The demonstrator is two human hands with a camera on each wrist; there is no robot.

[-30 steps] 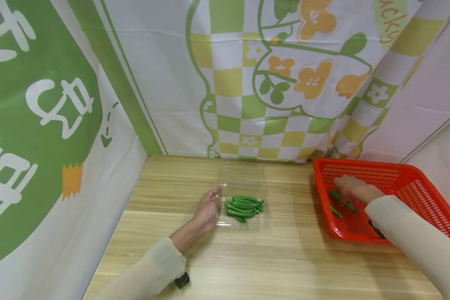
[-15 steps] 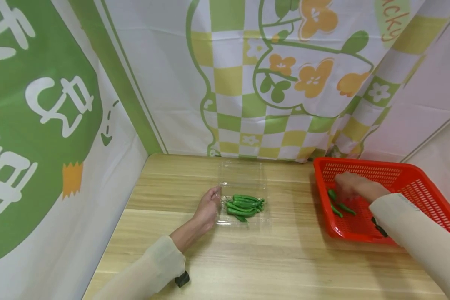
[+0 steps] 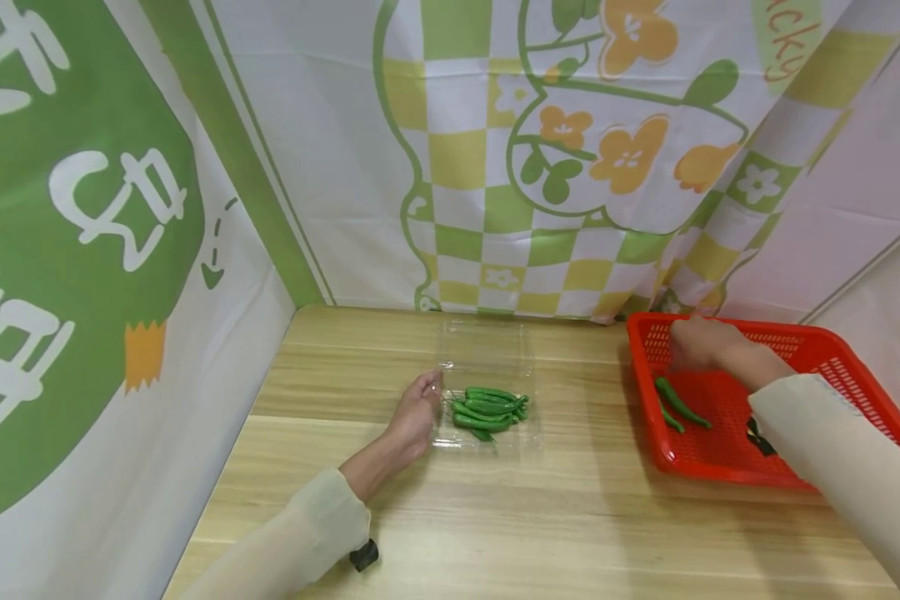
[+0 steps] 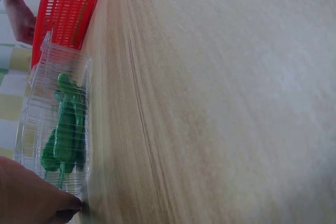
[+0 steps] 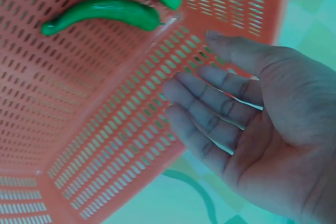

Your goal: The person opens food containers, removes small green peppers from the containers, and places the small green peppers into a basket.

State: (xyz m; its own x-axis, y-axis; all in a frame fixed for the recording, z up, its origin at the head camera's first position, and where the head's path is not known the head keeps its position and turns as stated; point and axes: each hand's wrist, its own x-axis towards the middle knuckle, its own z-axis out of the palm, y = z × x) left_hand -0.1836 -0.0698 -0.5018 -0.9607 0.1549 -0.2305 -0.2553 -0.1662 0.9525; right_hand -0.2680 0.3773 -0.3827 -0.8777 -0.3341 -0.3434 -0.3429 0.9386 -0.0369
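A clear plastic clamshell box (image 3: 487, 342) stands on the table with its lid folded back. Several green peppers (image 3: 487, 408) lie in it side by side. My left hand (image 3: 412, 419) grips the box's left edge, its thumb (image 4: 39, 198) at the box's near end in the left wrist view. Over the back left corner of a red basket (image 3: 720, 475) is my right hand (image 3: 705, 343), with nothing in it and its fingers loosely bent. Two green peppers (image 5: 105, 13) lie on the basket floor beneath that hand.
The wooden table (image 3: 495, 525) runs up to a patterned cloth (image 3: 540, 250) at the back. A printed cloth wall (image 3: 247, 333) borders the left side. The basket's raised walls stand around the right hand's work area.
My right hand has lifted away from the basket floor toward the back rim, uncovering the two peppers, one of which has shifted slightly. The left hand stays at the box.
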